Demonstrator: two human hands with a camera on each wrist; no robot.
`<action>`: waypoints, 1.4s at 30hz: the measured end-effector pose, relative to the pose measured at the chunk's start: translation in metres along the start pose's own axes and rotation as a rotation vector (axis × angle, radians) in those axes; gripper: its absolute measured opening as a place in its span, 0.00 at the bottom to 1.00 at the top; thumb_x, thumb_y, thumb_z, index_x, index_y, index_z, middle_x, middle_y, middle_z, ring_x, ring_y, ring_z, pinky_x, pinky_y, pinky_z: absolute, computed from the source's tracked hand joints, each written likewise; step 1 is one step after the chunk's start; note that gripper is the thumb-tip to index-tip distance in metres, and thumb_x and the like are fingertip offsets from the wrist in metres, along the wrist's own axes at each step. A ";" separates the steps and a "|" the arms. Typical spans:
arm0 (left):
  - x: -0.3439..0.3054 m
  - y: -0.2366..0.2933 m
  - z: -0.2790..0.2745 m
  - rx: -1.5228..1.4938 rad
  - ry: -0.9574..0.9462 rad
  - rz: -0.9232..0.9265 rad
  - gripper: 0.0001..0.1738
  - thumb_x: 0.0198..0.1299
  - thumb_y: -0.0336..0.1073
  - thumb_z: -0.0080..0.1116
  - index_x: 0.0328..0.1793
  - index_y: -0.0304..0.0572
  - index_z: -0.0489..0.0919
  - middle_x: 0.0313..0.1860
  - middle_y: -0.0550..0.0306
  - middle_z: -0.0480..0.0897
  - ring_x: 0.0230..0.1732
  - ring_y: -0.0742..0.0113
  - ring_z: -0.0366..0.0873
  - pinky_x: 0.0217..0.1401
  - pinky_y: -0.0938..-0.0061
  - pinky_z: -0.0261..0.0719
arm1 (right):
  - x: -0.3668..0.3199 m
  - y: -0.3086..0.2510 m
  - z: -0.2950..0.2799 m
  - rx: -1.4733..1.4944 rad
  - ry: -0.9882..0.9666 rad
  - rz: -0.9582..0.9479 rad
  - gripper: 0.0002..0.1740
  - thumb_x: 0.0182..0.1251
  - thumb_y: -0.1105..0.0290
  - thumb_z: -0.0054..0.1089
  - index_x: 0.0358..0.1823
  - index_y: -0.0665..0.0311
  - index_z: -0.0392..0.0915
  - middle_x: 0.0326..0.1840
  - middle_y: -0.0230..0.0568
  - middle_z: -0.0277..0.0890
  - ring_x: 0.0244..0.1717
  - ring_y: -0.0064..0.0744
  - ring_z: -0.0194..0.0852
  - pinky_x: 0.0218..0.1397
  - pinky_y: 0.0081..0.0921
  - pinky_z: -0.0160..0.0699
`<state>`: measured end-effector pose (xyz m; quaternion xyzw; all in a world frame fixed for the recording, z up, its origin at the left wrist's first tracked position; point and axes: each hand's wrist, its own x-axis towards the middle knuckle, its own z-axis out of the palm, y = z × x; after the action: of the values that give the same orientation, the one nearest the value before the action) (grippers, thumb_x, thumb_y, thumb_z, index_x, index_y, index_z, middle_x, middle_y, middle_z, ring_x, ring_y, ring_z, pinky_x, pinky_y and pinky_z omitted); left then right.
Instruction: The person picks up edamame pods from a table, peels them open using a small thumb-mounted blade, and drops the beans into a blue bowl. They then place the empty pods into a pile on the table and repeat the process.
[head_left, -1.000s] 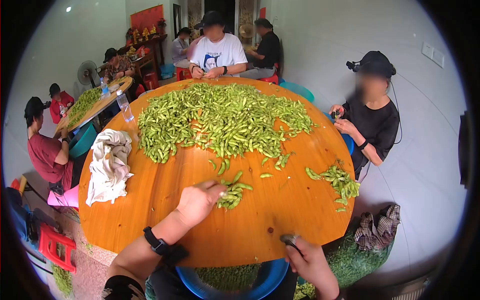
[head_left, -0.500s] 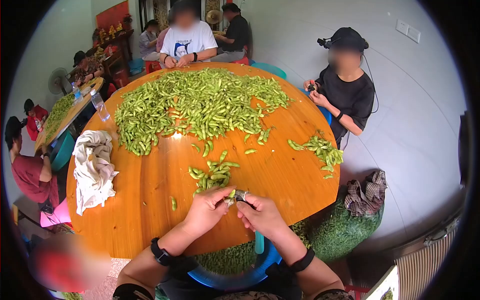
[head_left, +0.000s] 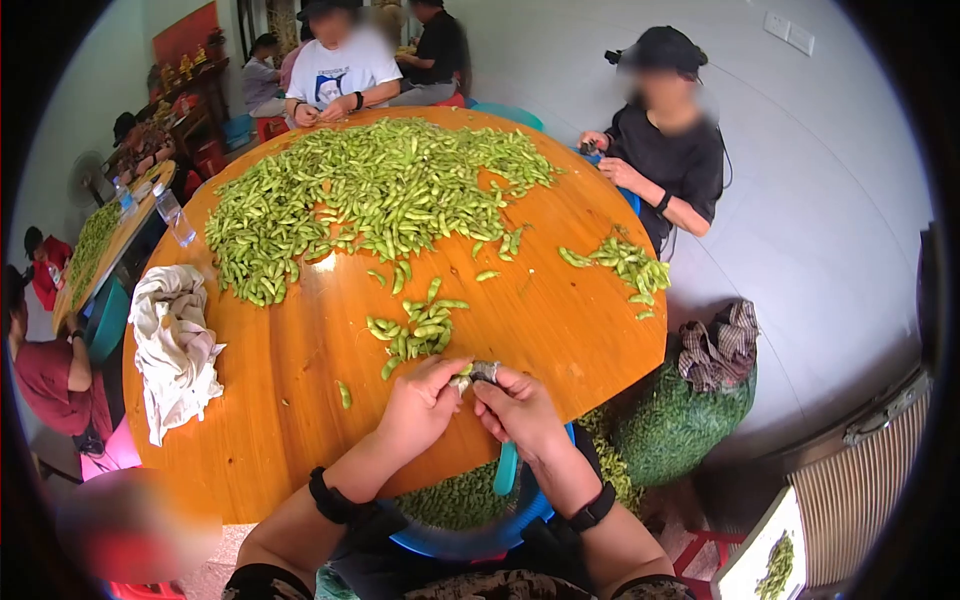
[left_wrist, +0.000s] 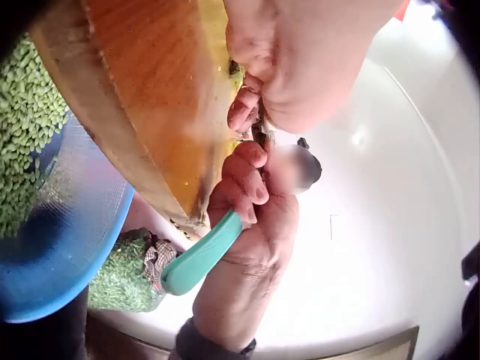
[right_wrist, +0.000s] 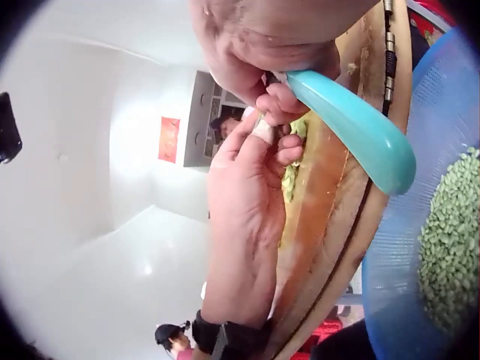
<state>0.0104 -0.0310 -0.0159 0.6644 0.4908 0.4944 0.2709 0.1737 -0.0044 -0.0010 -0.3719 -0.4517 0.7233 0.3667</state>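
Both hands meet above the table's near edge, fingertips almost touching. The left hand (head_left: 418, 405) pinches a green pod (head_left: 464, 371) between thumb and fingers; a pale covering shows on a fingertip. The right hand (head_left: 522, 408) is curled round a tool with a turquoise handle (head_left: 507, 468), which sticks out below the palm; its working end is hidden by the fingers. In the left wrist view the handle (left_wrist: 202, 256) slants out of the right hand (left_wrist: 251, 195). Just beyond the hands a small pile of pods (head_left: 425, 328) lies on the wooden table (head_left: 300, 400).
A large heap of pods (head_left: 370, 180) covers the far table. A white cloth (head_left: 175, 350) and a bottle (head_left: 175, 216) are at left, a smaller pod pile (head_left: 635, 265) at right. Below the hands is a blue basin (head_left: 450, 545) of beans. A full green sack (head_left: 685, 415) stands at right; people sit around.
The left hand has come back from the small pile with a pod, and the right hand has moved up to meet it with the tool. The head view has shifted to the right.
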 end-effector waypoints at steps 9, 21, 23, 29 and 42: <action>0.009 -0.015 -0.013 -0.576 -0.145 -0.401 0.16 0.69 0.24 0.43 0.58 0.36 0.78 0.41 0.57 0.83 0.30 0.73 0.79 0.34 0.78 0.80 | 0.009 -0.003 -0.013 0.129 -0.035 0.150 0.06 0.70 0.73 0.53 0.40 0.64 0.79 0.21 0.29 0.72 0.11 0.15 0.59 0.10 0.16 0.52; 0.011 -0.015 -0.011 -0.473 -0.144 -0.421 0.13 0.74 0.33 0.44 0.58 0.37 0.75 0.39 0.62 0.80 0.34 0.76 0.79 0.30 0.81 0.79 | 0.010 -0.006 0.006 -0.415 0.072 -0.243 0.06 0.71 0.73 0.54 0.42 0.64 0.81 0.23 0.27 0.73 0.17 0.13 0.64 0.19 0.14 0.62; 0.010 -0.017 -0.011 -0.545 -0.128 -0.428 0.12 0.74 0.33 0.44 0.55 0.37 0.75 0.38 0.62 0.80 0.35 0.76 0.79 0.31 0.80 0.79 | 0.007 -0.006 0.008 -0.396 0.057 -0.215 0.06 0.71 0.73 0.54 0.42 0.65 0.81 0.23 0.26 0.73 0.17 0.12 0.64 0.19 0.14 0.63; 0.011 -0.018 -0.013 -0.765 -0.121 -0.500 0.10 0.70 0.28 0.41 0.52 0.40 0.73 0.38 0.60 0.77 0.29 0.77 0.69 0.30 0.83 0.68 | 0.004 -0.002 0.010 -0.361 0.019 -0.254 0.06 0.71 0.74 0.54 0.42 0.65 0.80 0.24 0.29 0.74 0.17 0.13 0.65 0.18 0.14 0.61; 0.012 -0.010 -0.017 -0.612 -0.177 -0.483 0.15 0.67 0.25 0.38 0.57 0.40 0.72 0.35 0.64 0.71 0.29 0.80 0.63 0.29 0.84 0.62 | 0.008 -0.025 -0.020 -0.102 0.039 -0.106 0.06 0.70 0.74 0.55 0.45 0.65 0.79 0.24 0.32 0.74 0.14 0.14 0.64 0.12 0.14 0.57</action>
<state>-0.0087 -0.0186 -0.0133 0.4584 0.4378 0.4807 0.6059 0.1928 0.0181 0.0139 -0.3797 -0.4998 0.6715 0.3939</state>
